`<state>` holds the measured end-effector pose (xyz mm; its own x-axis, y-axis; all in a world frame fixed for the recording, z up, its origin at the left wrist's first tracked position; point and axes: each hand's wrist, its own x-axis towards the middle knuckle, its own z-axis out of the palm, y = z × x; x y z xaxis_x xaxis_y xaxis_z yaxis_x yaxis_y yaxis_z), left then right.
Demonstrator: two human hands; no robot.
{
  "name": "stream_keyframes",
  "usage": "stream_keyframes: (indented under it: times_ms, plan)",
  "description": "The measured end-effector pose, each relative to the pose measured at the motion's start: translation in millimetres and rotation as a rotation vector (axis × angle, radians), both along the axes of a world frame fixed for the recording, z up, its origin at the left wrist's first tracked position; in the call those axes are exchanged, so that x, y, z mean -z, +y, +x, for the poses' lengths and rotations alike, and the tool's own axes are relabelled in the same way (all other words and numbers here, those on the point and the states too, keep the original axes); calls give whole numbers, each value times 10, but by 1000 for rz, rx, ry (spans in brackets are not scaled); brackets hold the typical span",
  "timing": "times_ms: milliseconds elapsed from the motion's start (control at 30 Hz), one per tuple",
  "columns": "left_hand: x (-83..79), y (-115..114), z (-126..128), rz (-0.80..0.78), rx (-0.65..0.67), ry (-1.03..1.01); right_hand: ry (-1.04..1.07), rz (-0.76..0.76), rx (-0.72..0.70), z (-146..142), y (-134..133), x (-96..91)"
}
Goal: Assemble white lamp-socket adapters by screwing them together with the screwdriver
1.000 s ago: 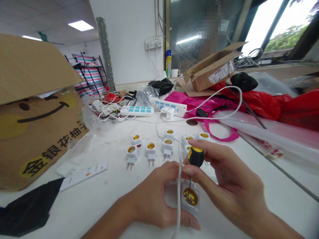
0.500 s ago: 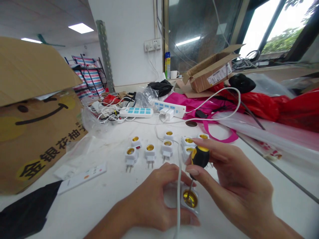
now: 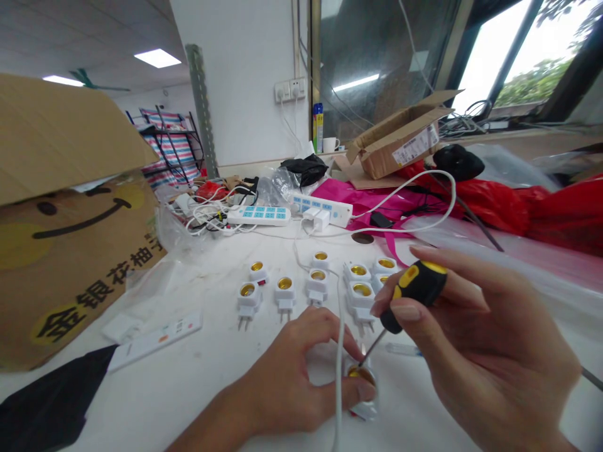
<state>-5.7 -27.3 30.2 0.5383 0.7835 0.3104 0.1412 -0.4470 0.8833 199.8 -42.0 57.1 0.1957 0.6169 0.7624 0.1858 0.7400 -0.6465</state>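
My left hand [image 3: 296,370] grips a white plug-in lamp socket [image 3: 366,411] near the table's front, thumb and fingers on either side of its gold-coloured threaded cup. Between the fingers of my right hand [image 3: 485,339] is a screwdriver [image 3: 419,285] with a black and yellow handle. It slants down to the left, its shaft tip at the rim of the cup; my left thumb covers part of the opening. Behind my hands stand several more lamp sockets [image 3: 285,289] with plug pins. A white cable [image 3: 340,351] passes in front of my left hand.
White power strips [image 3: 259,215] and tangled wires lie at the back. A large cardboard box [image 3: 89,270] stands left, beside a white flat strip [image 3: 160,339] and black cloth [image 3: 51,402]. A pink bag [image 3: 367,201], red plastic [image 3: 532,201] and an open carton [image 3: 400,141] fill the back right.
My right hand has moved right and tilted the screwdriver, its tip leaving the cup's middle for the rim. The socket in my left hand has turned, and my thumb now lies over the cup.
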Motion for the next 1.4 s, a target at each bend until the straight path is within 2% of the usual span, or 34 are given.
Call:
stream_keyframes:
  times_ms: [233, 500, 667, 767, 1000, 1133, 1267, 1400]
  plan:
    - [-13, -4, 44, -14, -3, -30, 45, -25, 33, -21, -35, -70]
    - [-28, 2, 35, 6, -2, -39, 51, -12, 12, -6, -10, -46]
    - [-36, 1, 34, 6, 4, -51, 36, 98, 28, 11, 14, -43]
    - [-36, 0, 34, 8, 9, -54, 48, 103, 31, 6, 29, -59]
    - [-31, 8, 27, -18, 5, -71, 44, 94, -28, -7, 33, -83]
    - [-50, -4, 46, -36, 11, -96, 39, 30, -127, -16, -11, -102]
    - [-57, -13, 63, -67, 8, -106, 53, -35, -162, -17, -39, -98]
    - [-53, -6, 42, -65, 4, -64, 29, 11, -156, -30, -27, -89]
